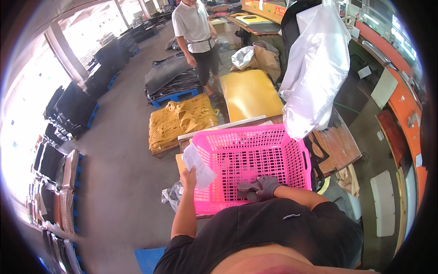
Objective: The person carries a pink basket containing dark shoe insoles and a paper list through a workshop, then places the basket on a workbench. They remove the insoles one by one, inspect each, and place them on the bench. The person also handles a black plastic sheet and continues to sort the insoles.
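Note:
A large pink plastic basket (246,131) with slotted walls and floor stands right in front of me. My left hand (189,176), bare, is closed on a white paper sheet (200,168) with faint markings, held over the basket's left rim. My right hand (268,187) wears a grey glove and reaches over the near right side of the basket. Its fingers are wrapped round some dark grey flat pieces (248,187) with rounded ends, low inside the basket; their exact kind and number are hard to make out.
Beyond the basket lie a stack of yellow sheets (251,95) and a pile of cut yellow scraps (180,119). A clear plastic bag (317,68) hangs at the right. A person (197,41) in a white shirt stands ahead, beside black sheets (168,75) on a blue pallet.

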Tool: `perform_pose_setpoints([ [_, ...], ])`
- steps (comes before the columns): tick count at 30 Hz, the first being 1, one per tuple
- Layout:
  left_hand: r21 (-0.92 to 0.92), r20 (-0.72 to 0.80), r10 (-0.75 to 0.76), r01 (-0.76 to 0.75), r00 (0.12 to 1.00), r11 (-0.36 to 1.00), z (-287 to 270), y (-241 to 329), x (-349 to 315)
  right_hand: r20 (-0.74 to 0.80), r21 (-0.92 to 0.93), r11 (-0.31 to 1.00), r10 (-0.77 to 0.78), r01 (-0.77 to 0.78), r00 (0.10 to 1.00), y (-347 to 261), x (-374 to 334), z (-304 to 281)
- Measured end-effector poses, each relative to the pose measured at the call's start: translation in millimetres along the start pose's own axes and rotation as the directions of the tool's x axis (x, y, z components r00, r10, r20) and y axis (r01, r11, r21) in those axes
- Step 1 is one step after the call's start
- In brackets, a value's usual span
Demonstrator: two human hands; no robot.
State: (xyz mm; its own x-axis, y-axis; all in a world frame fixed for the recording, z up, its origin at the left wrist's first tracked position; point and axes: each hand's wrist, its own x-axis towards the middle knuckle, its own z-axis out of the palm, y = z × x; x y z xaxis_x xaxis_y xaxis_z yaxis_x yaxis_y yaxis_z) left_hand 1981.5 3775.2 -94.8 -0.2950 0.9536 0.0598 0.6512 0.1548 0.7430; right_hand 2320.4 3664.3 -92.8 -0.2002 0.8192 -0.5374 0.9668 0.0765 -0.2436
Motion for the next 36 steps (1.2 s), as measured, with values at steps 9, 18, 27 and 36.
perform_pose_setpoints([
  [9,-0.003,-0.055,0.064,-0.064,0.996,0.998,1,-1,-3,-0.195,-0.052,0.99,-0.137,0.129,0.971,16,13,5],
  [18,-0.028,-0.057,0.066,-0.067,0.996,0.997,1,-9,-4,-0.222,-0.153,0.973,-0.207,0.176,0.953,38,30,11],
  [27,-0.539,0.136,-0.049,0.116,0.989,0.834,-16,1,8,-0.481,0.262,0.945,-0.047,0.194,0.875,39,14,14],
  [36,-0.471,0.309,-0.025,0.176,0.951,0.865,-23,93,-51,-0.36,0.9,0.258,-0.019,0.352,0.933,-8,-13,-26],
])
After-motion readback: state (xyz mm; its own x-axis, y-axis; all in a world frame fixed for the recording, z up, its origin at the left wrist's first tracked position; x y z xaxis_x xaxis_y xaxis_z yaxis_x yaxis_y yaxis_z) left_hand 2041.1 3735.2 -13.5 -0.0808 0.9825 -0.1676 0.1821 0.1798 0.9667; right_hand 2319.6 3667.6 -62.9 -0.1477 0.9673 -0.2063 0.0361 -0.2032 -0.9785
